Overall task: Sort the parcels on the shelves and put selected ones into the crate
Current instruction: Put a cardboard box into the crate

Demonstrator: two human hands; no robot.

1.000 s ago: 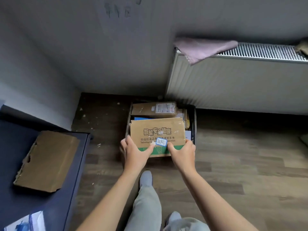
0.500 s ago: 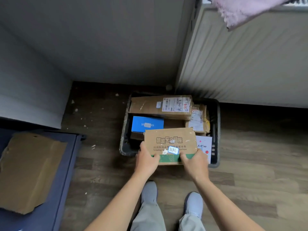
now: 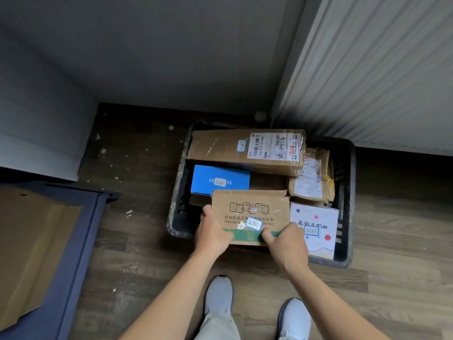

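A dark plastic crate (image 3: 346, 197) stands on the wooden floor below me, holding several parcels. I hold a brown cardboard box with a green stripe (image 3: 250, 212) over the crate's near left part. My left hand (image 3: 212, 231) grips its left edge and my right hand (image 3: 285, 241) grips its lower right corner. In the crate lie a long brown box with a shipping label (image 3: 245, 149), a blue box (image 3: 219, 179), a taped brown parcel (image 3: 312, 180) and a white box with coloured dots (image 3: 316, 229).
A dark blue shelf (image 3: 81, 241) at the left carries a flat piece of cardboard (image 3: 31, 246). A white radiator (image 3: 380, 69) hangs on the wall right behind the crate. My two grey shoes (image 3: 219, 294) stand on the floor just in front of the crate.
I have bent closer to the crate and lowered the green-striped box towards its near left part. Both hands have kept their grip on the box.
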